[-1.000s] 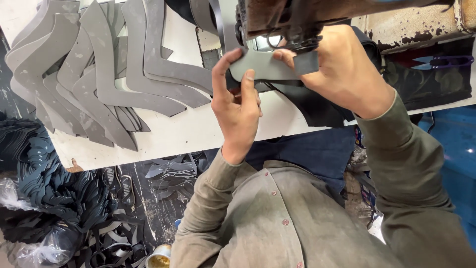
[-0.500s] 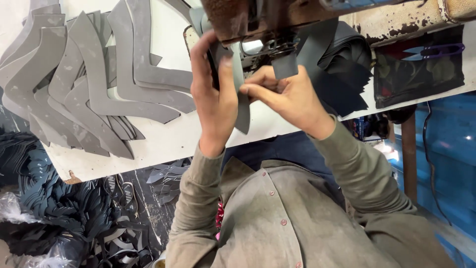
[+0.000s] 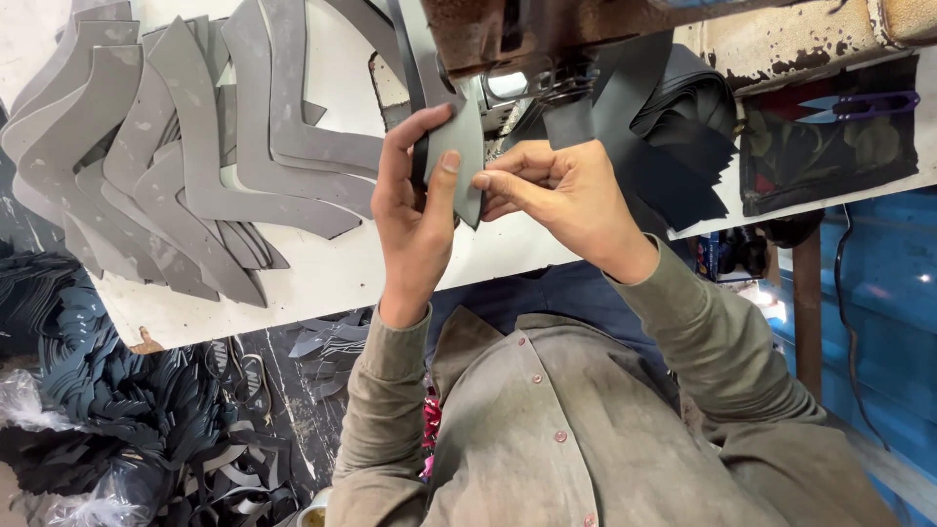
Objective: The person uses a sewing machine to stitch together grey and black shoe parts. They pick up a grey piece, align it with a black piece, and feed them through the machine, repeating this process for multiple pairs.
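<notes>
Beneath the rusty sewing machine [image 3: 508,34] at the table's [image 3: 322,278] front edge, your left hand [image 3: 415,210] and right hand [image 3: 556,190] pinch the grey cut piece [image 3: 459,146]; uneven grip could skew it, and fingertips sit near the needle.

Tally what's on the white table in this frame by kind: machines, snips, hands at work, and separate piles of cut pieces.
Sewing machine: 1
Purple snips: 1
Hands on the grey piece: 2, left hand and right hand
Piles of cut pieces: 2, grey pile and dark pile
Total: 6
</notes>
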